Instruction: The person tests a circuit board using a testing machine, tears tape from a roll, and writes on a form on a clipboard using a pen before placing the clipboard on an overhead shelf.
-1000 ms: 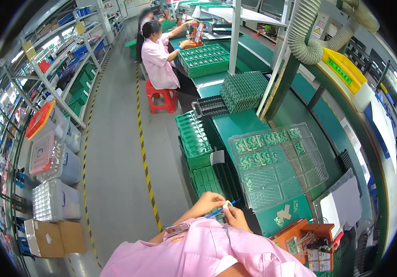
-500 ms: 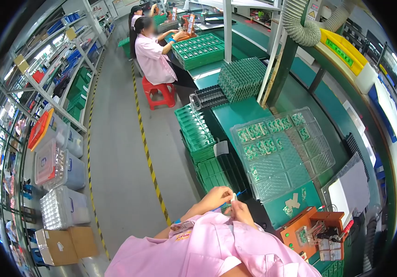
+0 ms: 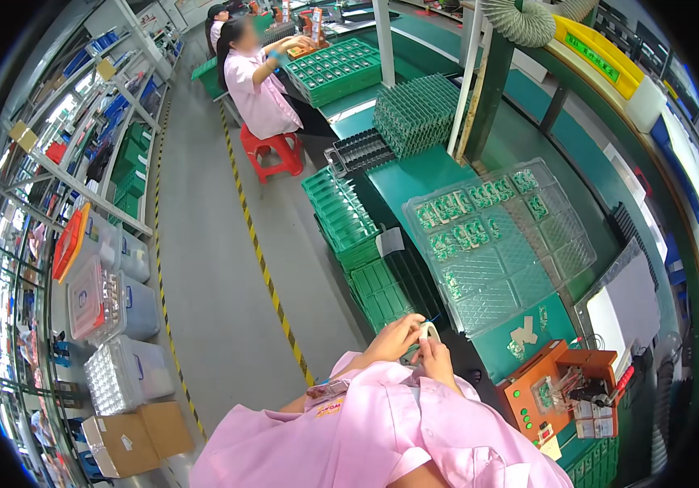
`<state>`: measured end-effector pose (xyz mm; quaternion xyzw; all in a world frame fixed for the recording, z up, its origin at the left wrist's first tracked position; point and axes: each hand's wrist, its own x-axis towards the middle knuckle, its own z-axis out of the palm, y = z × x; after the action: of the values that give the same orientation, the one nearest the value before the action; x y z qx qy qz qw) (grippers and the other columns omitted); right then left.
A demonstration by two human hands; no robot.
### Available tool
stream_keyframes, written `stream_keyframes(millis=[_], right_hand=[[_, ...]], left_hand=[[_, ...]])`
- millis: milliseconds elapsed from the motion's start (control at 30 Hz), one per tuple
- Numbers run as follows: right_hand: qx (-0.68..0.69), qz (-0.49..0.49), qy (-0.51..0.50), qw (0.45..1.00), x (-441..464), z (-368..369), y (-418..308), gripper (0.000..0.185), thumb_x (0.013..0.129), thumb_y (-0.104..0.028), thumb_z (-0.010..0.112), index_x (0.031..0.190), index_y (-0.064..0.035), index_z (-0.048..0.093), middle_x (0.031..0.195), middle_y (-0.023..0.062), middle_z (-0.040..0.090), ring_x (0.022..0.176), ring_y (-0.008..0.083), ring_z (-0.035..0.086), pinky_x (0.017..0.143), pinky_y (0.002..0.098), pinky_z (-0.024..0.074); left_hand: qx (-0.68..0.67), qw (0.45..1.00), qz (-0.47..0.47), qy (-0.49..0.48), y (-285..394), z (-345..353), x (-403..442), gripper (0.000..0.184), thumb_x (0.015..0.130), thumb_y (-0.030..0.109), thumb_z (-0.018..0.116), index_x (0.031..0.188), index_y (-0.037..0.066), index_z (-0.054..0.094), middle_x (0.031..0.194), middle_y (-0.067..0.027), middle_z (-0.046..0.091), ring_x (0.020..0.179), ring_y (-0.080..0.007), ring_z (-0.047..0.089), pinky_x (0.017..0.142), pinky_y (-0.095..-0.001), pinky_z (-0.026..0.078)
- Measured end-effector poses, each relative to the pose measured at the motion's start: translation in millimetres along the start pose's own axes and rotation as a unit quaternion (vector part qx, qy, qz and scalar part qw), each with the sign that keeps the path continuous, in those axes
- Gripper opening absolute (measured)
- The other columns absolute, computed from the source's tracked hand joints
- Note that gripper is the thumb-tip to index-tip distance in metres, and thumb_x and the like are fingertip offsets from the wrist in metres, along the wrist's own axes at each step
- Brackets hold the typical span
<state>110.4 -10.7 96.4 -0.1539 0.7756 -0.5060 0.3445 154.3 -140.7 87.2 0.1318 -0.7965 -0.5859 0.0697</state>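
Note:
Both of my hands meet in front of my pink coat at a small white roll, which looks like tape. My left hand has its fingers closed at the roll's left side. On the other side, my right hand pinches the roll from below. A thin blue item shows just above the fingers. Beyond the hands lies a clear divided tray with green circuit boards in some compartments. Stacked green trays stand beyond my left hand. An orange fixture sits to the right.
A co-worker in pink sits on a red stool, with another person behind. Dark green trays are stacked on the bench. Plastic bins and a cardboard box stand at left. Pale pieces lie near the fixture.
The view has turned, and my hands have shifted right and slightly up in it. The roll shows more openly between them. The co-worker's arm has moved.

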Motion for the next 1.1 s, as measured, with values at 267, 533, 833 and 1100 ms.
stream_keyframes(millis=[267, 533, 833, 1100], right_hand=[[-0.113, -0.022, 0.011, 0.993, -2.6, 1.0, 15.7, 0.029, 0.088, -0.02, 0.04, 0.078, 0.0036, 0.052, 0.052, 0.0072, 0.056, 0.048, 0.0267, 0.054, 0.051, 0.0352, 0.0427], [-0.198, -0.071, -0.013, 0.977, -3.5, 3.1, 31.2, 0.028, 0.086, -0.021, 0.044, 0.076, 0.0038, 0.052, 0.054, 0.0149, 0.056, 0.051, 0.0372, 0.054, 0.051, 0.0436, 0.0424], [-0.252, -0.098, -0.016, 0.963, -12.5, 3.9, 39.6, 0.028, 0.082, -0.022, 0.048, 0.073, 0.004, 0.053, 0.059, 0.024, 0.056, 0.053, 0.0417, 0.054, 0.049, 0.0475, 0.0416], [-0.264, -0.09, 0.011, 0.96, -15.4, 3.3, 38.4, 0.028, 0.082, -0.021, 0.048, 0.075, 0.0049, 0.052, 0.058, 0.024, 0.056, 0.049, 0.0422, 0.053, 0.047, 0.0469, 0.0425]], left_hand=[[0.071, 0.993, -0.009, -0.094, -5.9, -9.6, -1.5, 0.01, 0.076, 0.007, 0.058, 0.081, -0.001, 0.062, 0.073, -0.0071, 0.062, 0.06, -0.0161, 0.056, 0.057, -0.0264, 0.045], [0.088, 0.983, -0.01, -0.16, -1.0, -20.5, 8.6, 0.008, 0.069, 0.004, 0.061, 0.076, 0.0, 0.061, 0.064, -0.0058, 0.06, 0.053, -0.0156, 0.053, 0.053, -0.026, 0.044], [0.128, 0.965, 0.0, -0.227, -5.3, -13.6, 10.5, 0.006, 0.066, 0.005, 0.061, 0.067, 0.001, 0.057, 0.061, -0.0034, 0.056, 0.053, -0.0121, 0.05, 0.052, -0.0238, 0.042], [0.039, 0.977, -0.043, -0.205, -10.8, -9.0, 10.7, 0.003, 0.066, 0.005, 0.06, 0.067, 0.003, 0.058, 0.062, -0.0039, 0.057, 0.054, -0.0143, 0.051, 0.053, -0.0239, 0.042]])
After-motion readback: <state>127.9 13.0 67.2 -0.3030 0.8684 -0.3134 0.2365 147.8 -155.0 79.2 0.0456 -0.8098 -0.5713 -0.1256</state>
